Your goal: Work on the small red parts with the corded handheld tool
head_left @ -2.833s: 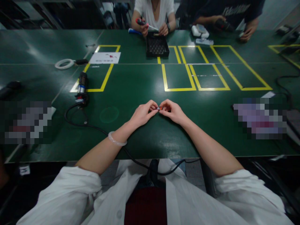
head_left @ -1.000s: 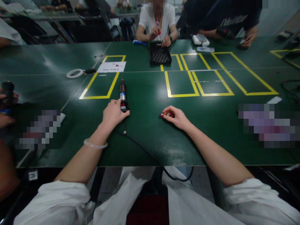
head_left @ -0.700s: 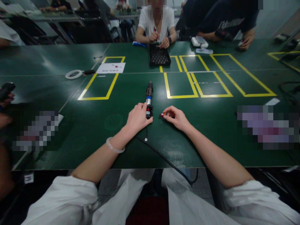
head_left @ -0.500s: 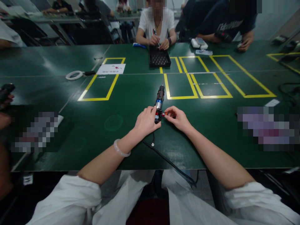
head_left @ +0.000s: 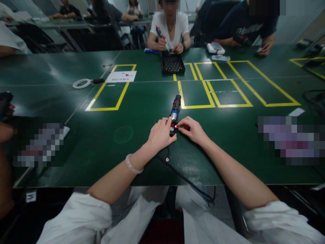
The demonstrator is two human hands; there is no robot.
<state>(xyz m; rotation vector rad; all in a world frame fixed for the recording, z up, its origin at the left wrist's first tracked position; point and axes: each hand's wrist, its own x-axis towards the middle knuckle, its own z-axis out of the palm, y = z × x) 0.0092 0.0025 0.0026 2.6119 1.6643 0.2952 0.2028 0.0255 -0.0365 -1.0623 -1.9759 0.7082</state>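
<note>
Main item: black, cylindrical powered-driver-like tool with a silver-and-blue metal band (head_left: 175, 112), mid-table in front of the wearer, thin bit pointing away toward the far side. Can't tell if it's flat on the surface or slightly raised.

Left hand (head_left: 160, 135): wrapped over the tool's rear end, gripping. Right hand (head_left: 194, 129): thumb and fingertips pinched on a tiny red-and-silver part (head_left: 177, 126), right up at the tool's right side near the rear. Contact or seated? Too small to tell.

Step in hand, my read: mating the small part to the tool's side. Next move calls for a steady left grip and a fine right-hand alignment, then a light push. Risk: part slips from the pinch.

Outward: black rubbery cable (head_left: 186, 178) runs from the left hand over the near table edge; small metal ring (head_left: 167, 159) hangs by it. Green smooth tabletop (head_left: 142, 105) underneath. Yellow tape rectangles (head_left: 198, 107) beyond. Black shallow tray (head_left: 173, 72) on the far side, before a co-worker.
</note>
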